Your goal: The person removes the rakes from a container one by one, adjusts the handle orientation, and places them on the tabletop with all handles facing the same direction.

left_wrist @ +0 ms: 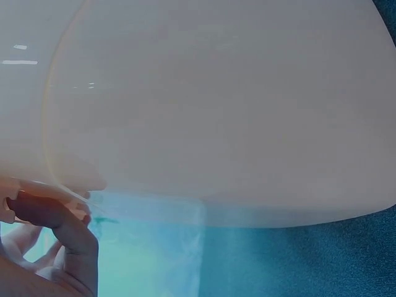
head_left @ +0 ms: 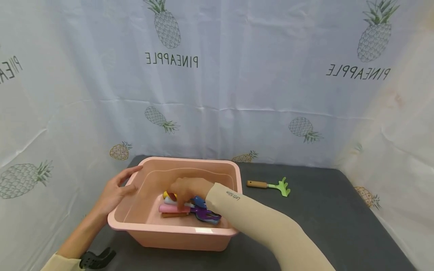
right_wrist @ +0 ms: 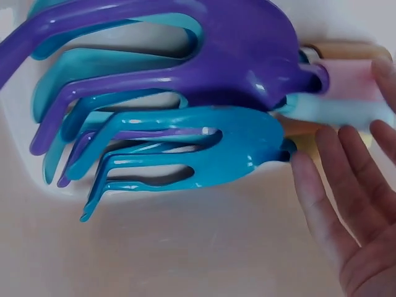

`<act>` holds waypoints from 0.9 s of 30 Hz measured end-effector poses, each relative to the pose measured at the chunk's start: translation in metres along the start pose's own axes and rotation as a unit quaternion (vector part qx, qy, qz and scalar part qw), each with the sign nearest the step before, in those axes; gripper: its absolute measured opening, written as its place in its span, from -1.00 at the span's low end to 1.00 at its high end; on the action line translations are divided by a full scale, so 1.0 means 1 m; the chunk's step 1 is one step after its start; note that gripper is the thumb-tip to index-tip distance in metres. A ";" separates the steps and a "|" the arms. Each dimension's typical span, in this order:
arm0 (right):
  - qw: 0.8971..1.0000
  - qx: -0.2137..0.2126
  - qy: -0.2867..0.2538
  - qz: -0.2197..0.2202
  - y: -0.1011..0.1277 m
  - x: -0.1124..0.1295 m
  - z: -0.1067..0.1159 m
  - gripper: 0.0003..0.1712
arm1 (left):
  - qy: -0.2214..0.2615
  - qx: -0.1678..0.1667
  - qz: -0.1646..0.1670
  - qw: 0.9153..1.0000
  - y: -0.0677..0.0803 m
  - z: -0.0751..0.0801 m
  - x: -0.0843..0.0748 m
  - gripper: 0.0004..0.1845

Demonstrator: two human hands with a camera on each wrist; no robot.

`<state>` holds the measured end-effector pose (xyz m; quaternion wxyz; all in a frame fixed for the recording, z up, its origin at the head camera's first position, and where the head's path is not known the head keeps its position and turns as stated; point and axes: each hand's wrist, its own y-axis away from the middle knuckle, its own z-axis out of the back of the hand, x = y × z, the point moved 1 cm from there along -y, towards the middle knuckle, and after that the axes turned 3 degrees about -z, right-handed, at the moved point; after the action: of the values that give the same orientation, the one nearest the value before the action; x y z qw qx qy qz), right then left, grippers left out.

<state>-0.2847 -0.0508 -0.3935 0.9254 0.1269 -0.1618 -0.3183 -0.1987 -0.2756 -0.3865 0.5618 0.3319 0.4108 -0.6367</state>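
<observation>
A pink plastic basin (head_left: 183, 239) holds several small hand rakes. My left hand (head_left: 113, 192) grips its left rim, thumb over the inner side; in the left wrist view curled fingers (left_wrist: 74, 241) show at the rim. My right hand (head_left: 190, 190) reaches down inside to the rake handles. There, a purple rake (right_wrist: 247, 55) with a pink handle (head_left: 167, 208) lies on top, beside a blue rake (right_wrist: 235, 142). A pale blue handle (right_wrist: 340, 110) is right at the right hand's fingertips, which are spread and fairly straight. Other rakes are partly hidden underneath.
A green hand rake (head_left: 282, 187) with a wooden handle lies on the dark table (head_left: 325, 214), right of the basin. Behind and at both sides hangs a pale curtain (head_left: 217, 82) printed with pineapples. A black strap (head_left: 96, 259) is on the left wrist.
</observation>
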 end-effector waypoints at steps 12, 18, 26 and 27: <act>0.999 0.033 0.014 -0.033 -0.003 0.003 -0.009 -0.67 | -0.003 0.000 0.001 1.000 0.000 -0.001 -0.002 -0.35; 0.999 0.025 0.039 -0.019 -0.005 0.004 -0.008 -0.68 | -0.002 -0.001 -0.001 1.000 -0.001 -0.001 -0.003 -0.35; 1.000 0.018 0.002 0.014 -0.004 0.005 -0.005 -0.65 | 0.006 0.000 -0.005 1.000 -0.001 -0.001 -0.003 -0.35; 1.000 0.016 -0.001 0.014 -0.004 0.005 -0.004 -0.63 | 0.006 0.001 -0.007 1.000 -0.001 -0.001 -0.003 -0.35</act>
<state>-0.2814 -0.0561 -0.3974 0.9276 0.1389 -0.1697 -0.3025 -0.1990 -0.2735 -0.3840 0.5550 0.3333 0.4159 -0.6386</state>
